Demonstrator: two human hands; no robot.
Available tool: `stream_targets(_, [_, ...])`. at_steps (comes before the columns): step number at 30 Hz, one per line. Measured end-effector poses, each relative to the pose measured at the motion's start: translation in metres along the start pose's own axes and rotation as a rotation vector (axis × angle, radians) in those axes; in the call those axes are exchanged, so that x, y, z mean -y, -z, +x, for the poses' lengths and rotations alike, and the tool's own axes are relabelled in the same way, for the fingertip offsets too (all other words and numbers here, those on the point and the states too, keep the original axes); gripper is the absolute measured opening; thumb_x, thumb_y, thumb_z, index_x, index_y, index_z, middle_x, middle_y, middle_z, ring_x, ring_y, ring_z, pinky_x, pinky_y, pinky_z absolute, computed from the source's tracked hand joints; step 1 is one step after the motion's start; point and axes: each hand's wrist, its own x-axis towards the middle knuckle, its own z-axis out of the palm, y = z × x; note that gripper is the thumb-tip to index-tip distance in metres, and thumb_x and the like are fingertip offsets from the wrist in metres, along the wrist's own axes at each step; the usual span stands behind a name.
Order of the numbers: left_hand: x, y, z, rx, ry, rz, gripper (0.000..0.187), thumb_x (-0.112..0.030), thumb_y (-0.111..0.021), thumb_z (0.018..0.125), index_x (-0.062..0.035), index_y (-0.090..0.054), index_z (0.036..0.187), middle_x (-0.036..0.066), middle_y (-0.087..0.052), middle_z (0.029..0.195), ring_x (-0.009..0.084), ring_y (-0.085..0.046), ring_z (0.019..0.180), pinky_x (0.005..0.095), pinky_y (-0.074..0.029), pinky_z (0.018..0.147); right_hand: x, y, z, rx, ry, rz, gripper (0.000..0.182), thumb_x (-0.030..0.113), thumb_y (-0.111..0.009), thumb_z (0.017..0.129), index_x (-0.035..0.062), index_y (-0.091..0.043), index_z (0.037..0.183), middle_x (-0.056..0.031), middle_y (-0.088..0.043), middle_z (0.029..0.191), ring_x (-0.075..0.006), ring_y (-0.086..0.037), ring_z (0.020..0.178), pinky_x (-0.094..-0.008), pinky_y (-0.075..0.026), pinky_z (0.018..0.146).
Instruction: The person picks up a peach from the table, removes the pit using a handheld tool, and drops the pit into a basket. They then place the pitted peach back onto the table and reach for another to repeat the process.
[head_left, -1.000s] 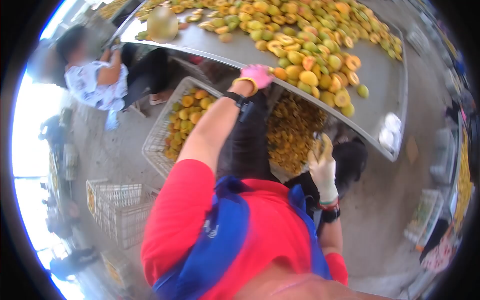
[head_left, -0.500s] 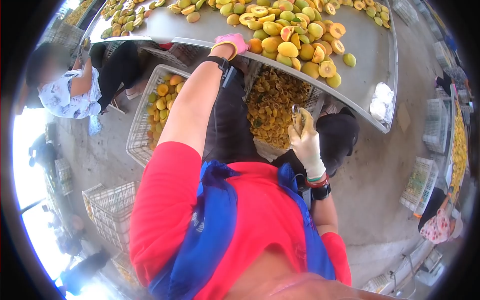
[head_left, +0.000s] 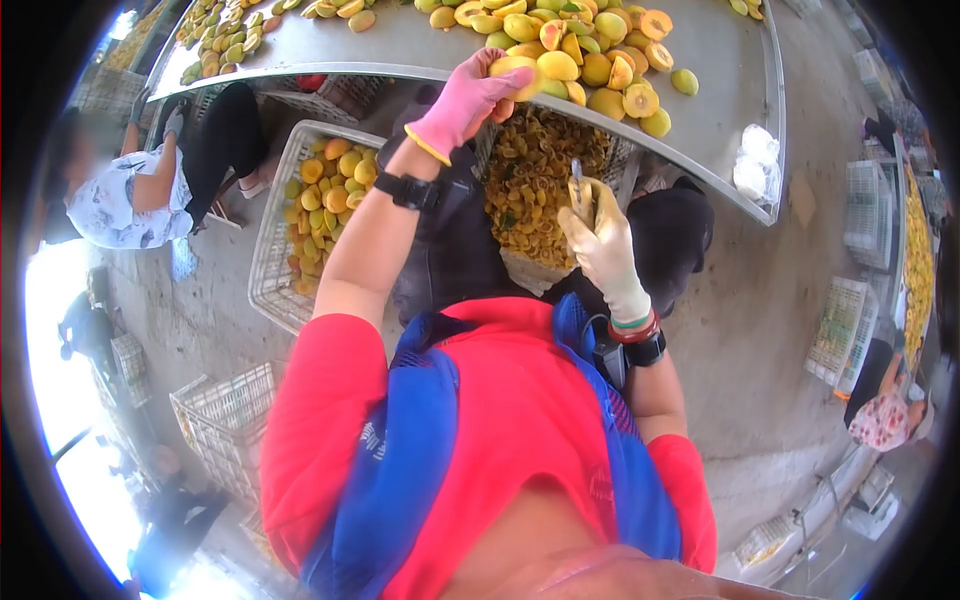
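Observation:
My left hand [head_left: 465,105], in a pink glove with a yellow cuff, is at the near edge of a metal table [head_left: 400,55]. Its fingers are closed on a yellow peach [head_left: 518,74], partly covered by the glove. My right hand [head_left: 607,250] wears a pale glove and is closed round a small metal pitting tool [head_left: 577,185] with its tip pointing up. The tool is apart from the peach. Between my knees, below both hands, stands a crate full of brownish-orange fruit scraps [head_left: 535,190]. Whole and halved peaches [head_left: 600,70] lie heaped on the table just beyond my left hand.
Left of my legs, a white crate [head_left: 262,250] holds peaches. Behind it stands another crate [head_left: 225,410]. A white plastic bundle [head_left: 757,165] lies at the table's right corner. A co-worker [head_left: 130,195] sits at the left, another person [head_left: 885,415] at far right.
My left hand has come back from the table edge by the heap and now shows a peach in its fingers. My right hand has risen slightly, still gripping the tool.

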Motion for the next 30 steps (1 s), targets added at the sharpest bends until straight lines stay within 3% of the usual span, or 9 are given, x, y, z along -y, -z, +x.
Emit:
stream_targets(4, [0.009, -0.032, -0.033, 0.062, 0.072, -0.179, 0.039, -0.028, -0.074, 0.091, -0.0051, -0.052, 0.113, 0.004, -0.064, 0.086, 0.0099, -0.060, 0.062, 0.0232, -0.046, 0.055, 0.021, -0.008, -0.005, 0.053, -0.032, 0.185, 0.028, 0.008, -0.065, 0.089, -0.0021, -0.056, 0.114, -0.0094, -0.059, 0.077, -0.0114, -0.056, 0.065, -0.0306, -0.049, 0.059])
stream_targets(7, [0.013, -0.047, -0.051, 0.082, 0.061, -0.223, 0.039, -0.028, -0.072, 0.093, -0.0053, -0.052, 0.118, 0.005, -0.065, 0.091, 0.0113, -0.063, 0.069, 0.0250, -0.051, 0.062, 0.018, -0.007, -0.008, 0.077, 0.104, 0.110, 0.025, 0.007, -0.064, 0.090, -0.0017, -0.056, 0.112, -0.0082, -0.058, 0.075, -0.0086, -0.053, 0.063, -0.0292, -0.048, 0.057])
stream_targets(8, [0.014, -0.051, -0.056, 0.100, 0.022, -0.224, 0.042, -0.028, -0.072, 0.093, -0.0053, -0.052, 0.122, 0.005, -0.065, 0.094, 0.0112, -0.063, 0.072, 0.0251, -0.052, 0.064, 0.021, -0.007, -0.011, 0.057, -0.017, 0.215, 0.025, 0.007, -0.065, 0.090, -0.0018, -0.056, 0.111, -0.0087, -0.057, 0.072, -0.0120, -0.054, 0.059, -0.0303, -0.048, 0.056])
stream_targets(11, [0.015, -0.059, -0.073, 0.173, -0.047, -0.188, 0.049, -0.028, -0.069, 0.095, -0.0049, -0.052, 0.135, 0.005, -0.065, 0.108, 0.0116, -0.065, 0.088, 0.0267, -0.055, 0.076, 0.024, -0.006, -0.015, 0.032, 0.061, 0.181, 0.026, 0.007, -0.065, 0.089, -0.0021, -0.055, 0.111, -0.0101, -0.058, 0.071, -0.0195, -0.057, 0.056, -0.0326, -0.049, 0.056])
stream_targets(13, [0.010, -0.067, -0.080, 0.191, -0.039, -0.130, 0.047, -0.028, -0.067, 0.096, -0.0040, -0.054, 0.135, 0.005, -0.065, 0.113, 0.0116, -0.065, 0.094, 0.0272, -0.054, 0.079, 0.012, -0.005, -0.012, -0.013, 0.411, -0.156, 0.024, 0.005, -0.065, 0.088, -0.0020, -0.055, 0.109, -0.0119, -0.059, 0.072, -0.0286, -0.062, 0.059, -0.0350, -0.051, 0.057])
stream_targets(18, [0.017, -0.080, -0.089, 0.157, -0.046, -0.157, 0.041, -0.036, -0.055, 0.103, -0.0050, -0.054, 0.131, 0.007, -0.065, 0.118, 0.0119, -0.064, 0.102, 0.0273, -0.055, 0.079, 0.004, -0.004, -0.013, -0.139, 0.779, -0.536, 0.011, 0.000, -0.065, 0.084, 0.0006, -0.062, 0.095, -0.0150, -0.057, 0.090, -0.0317, -0.064, 0.066, -0.0381, -0.051, 0.055])
stream_targets(22, [0.019, -0.091, -0.094, 0.166, -0.191, -0.171, 0.045, -0.042, -0.048, 0.105, -0.0065, -0.050, 0.133, 0.008, -0.065, 0.117, 0.0130, -0.063, 0.102, 0.0262, -0.054, 0.078, 0.005, -0.007, -0.019, -0.113, 0.636, -0.451, 0.006, -0.001, -0.065, 0.082, 0.0012, -0.063, 0.087, -0.0158, -0.054, 0.093, -0.0322, -0.063, 0.067, -0.0402, -0.050, 0.053])
stream_targets(27, [0.024, -0.102, -0.100, 0.184, -0.262, -0.088, 0.050, -0.046, -0.044, 0.105, -0.0045, -0.050, 0.133, 0.008, -0.065, 0.110, 0.0123, -0.061, 0.101, 0.0268, -0.051, 0.084, 0.004, -0.002, -0.018, -0.109, 0.728, -0.604, 0.012, 0.001, -0.063, 0.086, -0.0002, -0.055, 0.096, -0.0153, -0.058, 0.077, -0.0356, -0.062, 0.067, -0.0405, -0.049, 0.054])
stream_targets(30, [0.031, -0.102, -0.098, 0.180, -0.244, -0.102, 0.051, -0.046, -0.042, 0.106, -0.0025, -0.052, 0.131, 0.008, -0.065, 0.106, 0.0120, -0.060, 0.098, 0.0272, -0.048, 0.088, 0.006, -0.011, -0.022, -0.066, 0.223, 0.000, 0.015, 0.004, -0.061, 0.088, -0.0001, -0.051, 0.098, -0.0143, -0.059, 0.071, -0.0320, -0.061, 0.066, -0.0396, -0.048, 0.057])
